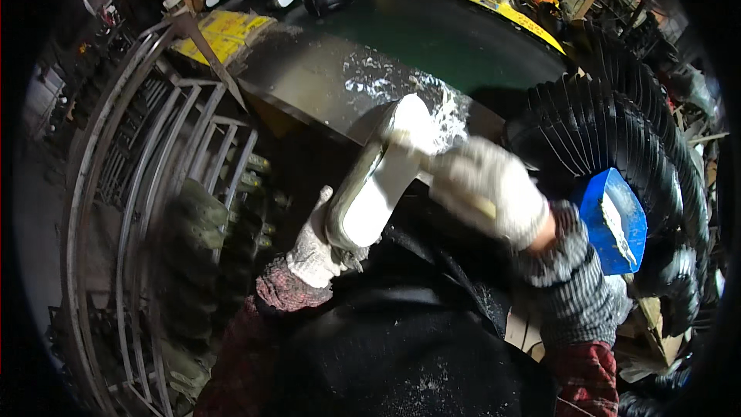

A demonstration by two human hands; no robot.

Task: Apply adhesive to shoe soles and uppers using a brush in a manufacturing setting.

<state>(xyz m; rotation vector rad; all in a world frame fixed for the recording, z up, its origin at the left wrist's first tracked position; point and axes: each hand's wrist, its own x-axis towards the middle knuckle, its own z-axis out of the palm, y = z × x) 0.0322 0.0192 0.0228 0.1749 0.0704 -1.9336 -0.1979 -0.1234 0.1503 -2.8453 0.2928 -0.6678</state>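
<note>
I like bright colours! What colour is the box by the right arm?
Blue, seen in the head view.

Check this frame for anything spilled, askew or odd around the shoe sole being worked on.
White residue is smeared and splattered across the dark workbench just beyond the white shoe sole, and white specks dust the black apron. Motion blur hides what the right hand grips.

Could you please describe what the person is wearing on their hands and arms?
Both the left hand and the right hand wear white knitted work gloves, dusted with white powder. The left sleeve is dark red checked; the right is grey striped knit over a red checked layer.
</note>
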